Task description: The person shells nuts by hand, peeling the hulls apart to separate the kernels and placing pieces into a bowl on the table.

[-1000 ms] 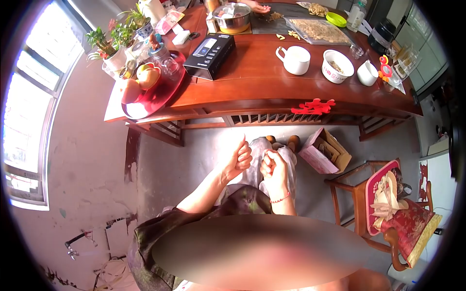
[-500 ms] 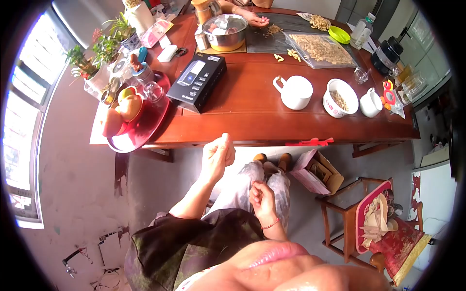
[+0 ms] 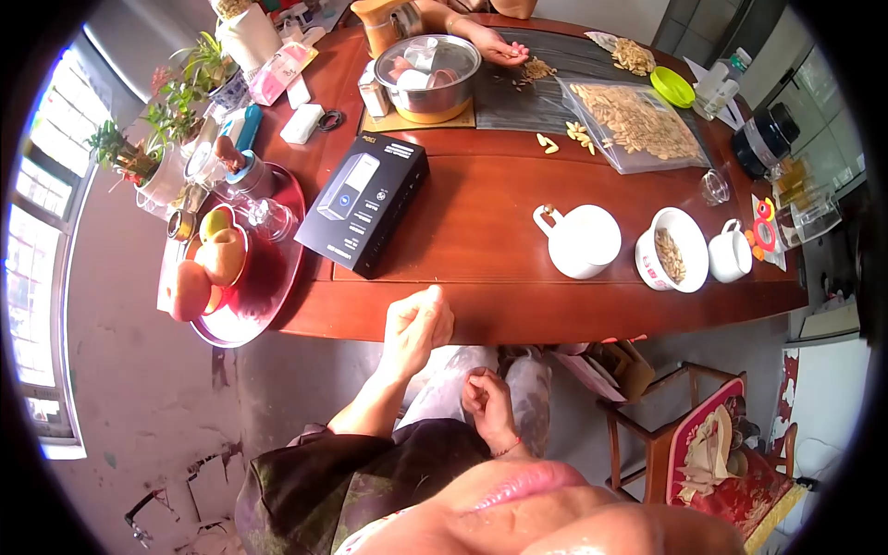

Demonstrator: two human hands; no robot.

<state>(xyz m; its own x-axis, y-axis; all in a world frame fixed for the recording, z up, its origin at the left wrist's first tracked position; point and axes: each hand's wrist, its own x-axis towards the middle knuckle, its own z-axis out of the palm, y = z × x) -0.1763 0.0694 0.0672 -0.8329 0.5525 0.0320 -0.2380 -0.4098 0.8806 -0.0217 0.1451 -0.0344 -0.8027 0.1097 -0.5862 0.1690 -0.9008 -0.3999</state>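
Note:
My left hand [image 3: 418, 330] is held up at the near edge of the wooden table [image 3: 481, 310], with its fingers curled and the thumb pressed on top. Anything inside that grip is hidden. Lower down, over my lap, my right hand [image 3: 489, 403] has its fingers curled in as well. What it holds, if anything, I cannot make out. Beyond my left hand lies a black printed box [image 3: 365, 199]. To the right on the table stand a white lidded mug [image 3: 583, 242], a white bowl [image 3: 687, 231] with small shells or seeds in it, and a small white cup [image 3: 730, 252].
Across the table another person's hand [image 3: 499, 48] holds small pinkish pieces near a steel pot [image 3: 427, 100]. A bag of peanuts [image 3: 638, 120] lies far right, beside a green bowl [image 3: 672, 86]. A red tray [image 3: 291, 199] with fruit is at left; a chair [image 3: 680, 439] stands right.
The view has shifted, so the table sits lower and larger in the picture. My left hand now overlaps the table edge. Both hands stay curled.

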